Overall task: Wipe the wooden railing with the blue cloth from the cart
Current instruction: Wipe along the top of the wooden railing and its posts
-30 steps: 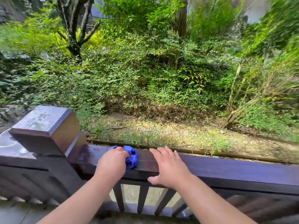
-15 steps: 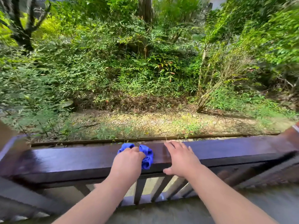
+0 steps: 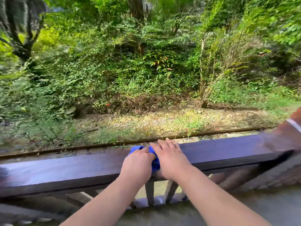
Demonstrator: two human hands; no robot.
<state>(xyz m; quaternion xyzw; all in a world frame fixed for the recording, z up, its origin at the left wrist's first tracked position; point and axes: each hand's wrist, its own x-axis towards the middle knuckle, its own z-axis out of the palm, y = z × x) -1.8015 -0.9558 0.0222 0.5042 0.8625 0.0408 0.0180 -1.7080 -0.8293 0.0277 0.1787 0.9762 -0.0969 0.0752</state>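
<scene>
A dark brown wooden railing runs across the lower part of the view, its top wet and shiny. The bunched blue cloth lies on the rail's top at the middle. My left hand is closed over the cloth and presses it onto the wood. My right hand rests flat on the rail with fingers spread, right against the cloth's right side and touching it. Most of the cloth is hidden under both hands.
Thin balusters stand under the rail. A railing post rises at the far right edge. Beyond the rail lie a gravel strip and dense green bushes. A grey floor lies below.
My left hand has slid the cloth to the right along the rail. The left post has left the view and a right post has come in. My right hand now touches the cloth.
</scene>
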